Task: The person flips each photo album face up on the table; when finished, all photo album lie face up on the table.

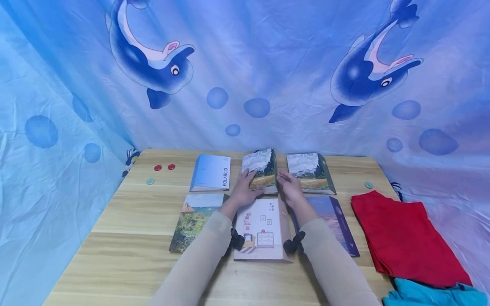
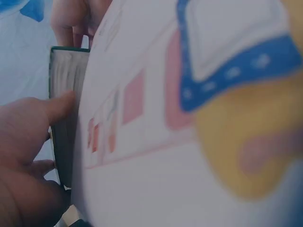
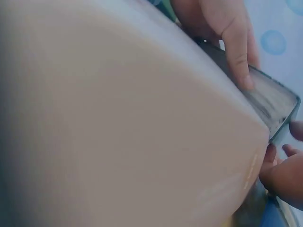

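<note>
Book with a wheat-field painting on its cover (image 1: pixel 261 170), the middle one of the far row, sits tilted up between both hands, its near edge lifted off the surface (image 1: pixel 126 238). The left hand (image 1: pixel 243 190) holds its left side, fingers on the cover and, in the left wrist view, the thumb (image 2: pixel 59 106) pressed to the page edges. The right hand (image 1: pixel 289 187) grips the right side, fingers curled round the edge by the spine; the right wrist view shows a finger (image 3: pixel 238 56) laid on the page block.

Judged from the layout, six books lie in two rows of three, and this one alone is not lying flat, so the handling looks midway: five are in place and one is in hand.

At nine o'clock from it lies a blue Polaroid book (image 1: pixel 211 172), at three o'clock a second wheat-field book (image 1: pixel 310 172). Toward six o'clock, under the forearms, rests a white book with a furniture drawing (image 1: pixel 262 229), flanked by a landscape book (image 1: pixel 193 221) at its nine o'clock and a purple book (image 1: pixel 337 216) at its three o'clock.

Further out at three o'clock lie a red cloth (image 1: pixel 402 236) and a teal cloth (image 1: pixel 428 295); at ten o'clock, two red counters (image 1: pixel 164 167) and a green one (image 1: pixel 150 181).
</note>
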A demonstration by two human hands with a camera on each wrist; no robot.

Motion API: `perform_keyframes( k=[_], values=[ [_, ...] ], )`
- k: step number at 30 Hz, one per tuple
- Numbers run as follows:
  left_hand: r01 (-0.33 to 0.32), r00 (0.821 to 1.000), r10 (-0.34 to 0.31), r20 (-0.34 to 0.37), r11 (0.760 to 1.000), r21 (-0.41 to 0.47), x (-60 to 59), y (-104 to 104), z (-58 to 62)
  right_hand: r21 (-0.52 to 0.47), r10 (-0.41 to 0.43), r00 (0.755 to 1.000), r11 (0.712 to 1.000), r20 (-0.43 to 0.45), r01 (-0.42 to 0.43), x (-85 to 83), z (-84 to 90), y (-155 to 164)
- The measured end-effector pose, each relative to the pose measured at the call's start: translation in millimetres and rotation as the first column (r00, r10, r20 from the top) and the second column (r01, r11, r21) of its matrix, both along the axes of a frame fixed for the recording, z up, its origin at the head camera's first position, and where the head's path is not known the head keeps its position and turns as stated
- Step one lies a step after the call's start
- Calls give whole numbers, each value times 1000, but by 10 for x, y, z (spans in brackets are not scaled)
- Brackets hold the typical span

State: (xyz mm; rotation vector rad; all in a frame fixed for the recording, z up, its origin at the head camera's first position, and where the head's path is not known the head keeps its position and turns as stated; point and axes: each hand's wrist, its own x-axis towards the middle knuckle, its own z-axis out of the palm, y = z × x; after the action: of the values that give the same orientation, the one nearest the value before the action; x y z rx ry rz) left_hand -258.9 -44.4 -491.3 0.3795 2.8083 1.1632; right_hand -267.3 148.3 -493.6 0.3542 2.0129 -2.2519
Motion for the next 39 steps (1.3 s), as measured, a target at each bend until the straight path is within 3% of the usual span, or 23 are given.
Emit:
perform_keyframes(
  k=[6, 14, 20, 23, 27, 31, 37, 39],
  values=[
    [-12, 999, 6, 50, 994, 107, 15, 18, 28, -112, 41, 998, 993, 45, -36, 0, 165, 4],
    [1, 993, -32, 116, 967, 255, 76, 63, 89, -148, 39, 997, 988, -60, -47, 97, 400, -54],
    [11, 990, -56, 132, 948, 319, 135, 107, 199, -80, 8, 996, 997, -87, -14, 128, 451, -63],
    [34, 988, -88, 127, 925, 378, 154, 144, 249, -34, -2, 994, 999, -109, -2, 132, 473, -65],
    [54, 990, -106, 94, 893, 447, 165, 181, 248, 24, -6, 992, 1000, -122, 8, 150, 501, -83],
    [64, 995, -94, 39, 877, 477, 177, 198, 227, 60, -17, 991, 998, -131, 24, 185, 509, -115],
    [66, 994, -101, 29, 807, 586, 200, 146, 269, 173, -2, 992, 985, -124, 24, 188, 426, -163],
    [51, 995, -91, 38, 809, 585, 200, 103, 273, 222, 18, 994, 975, -107, 6, 181, 381, -170]
  ],
)
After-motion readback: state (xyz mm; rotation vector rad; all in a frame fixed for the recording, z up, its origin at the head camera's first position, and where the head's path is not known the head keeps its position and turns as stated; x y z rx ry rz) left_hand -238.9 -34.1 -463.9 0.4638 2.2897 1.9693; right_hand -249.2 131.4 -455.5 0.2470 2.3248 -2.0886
